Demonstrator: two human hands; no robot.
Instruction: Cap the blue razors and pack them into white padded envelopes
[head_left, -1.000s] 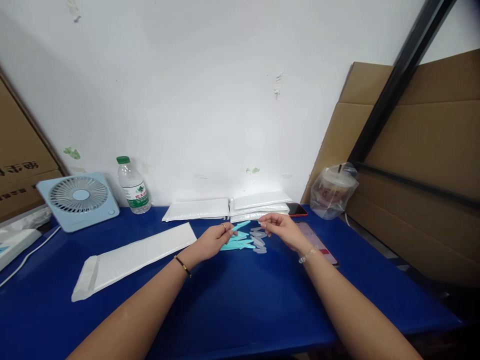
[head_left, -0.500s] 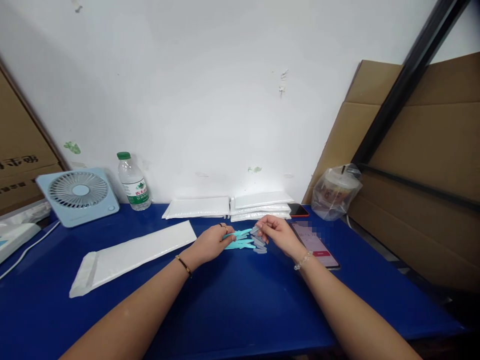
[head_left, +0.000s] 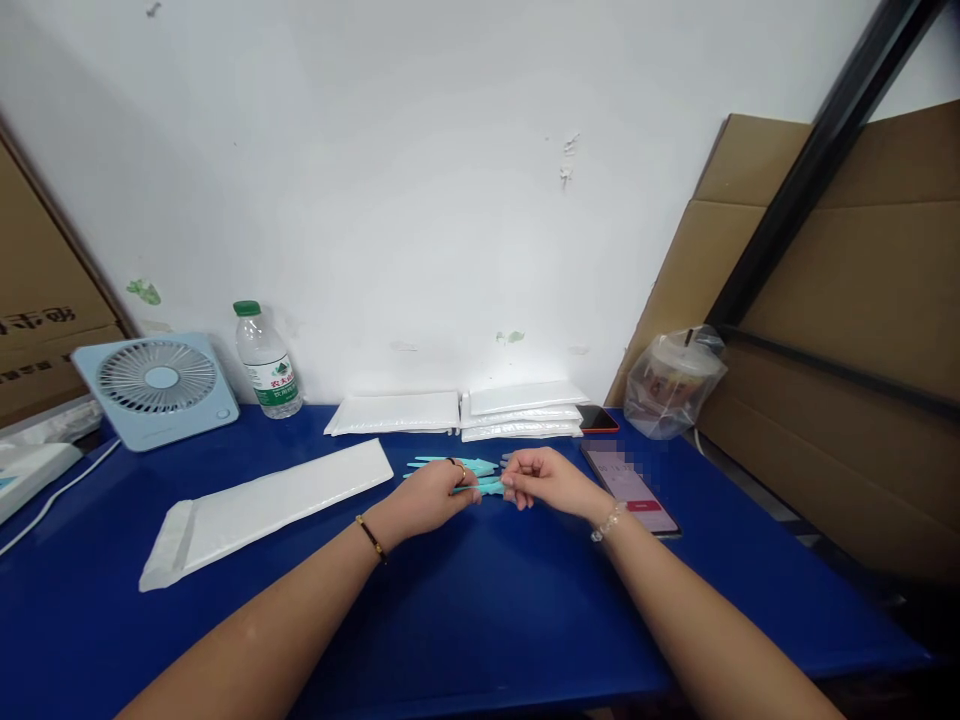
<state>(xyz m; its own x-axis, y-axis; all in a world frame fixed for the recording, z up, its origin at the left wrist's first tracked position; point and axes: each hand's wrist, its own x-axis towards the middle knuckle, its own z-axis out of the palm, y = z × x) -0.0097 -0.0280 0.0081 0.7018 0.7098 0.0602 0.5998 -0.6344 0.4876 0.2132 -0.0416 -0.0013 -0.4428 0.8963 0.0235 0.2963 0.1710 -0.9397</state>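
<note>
Several thin turquoise tools lie close together on the blue table, partly covered by my left hand. Its thumb and fingers pinch one turquoise tool that points right. The fingertips of my right hand are closed at the right end of that same tool; a small clear piece may be between them, but it is too small to tell. Just behind those fingertips, clear caps show in part. The rest of the caps are hidden by my right hand.
A long white padded envelope lies at the left. White packets line the wall. A fan and bottle stand back left. A phone, another phone and a bagged cup are at the right.
My right hand has moved slightly down and toward my left hand. One turquoise tool is now apart from the others in my left fingers, and both hands meet at it.
</note>
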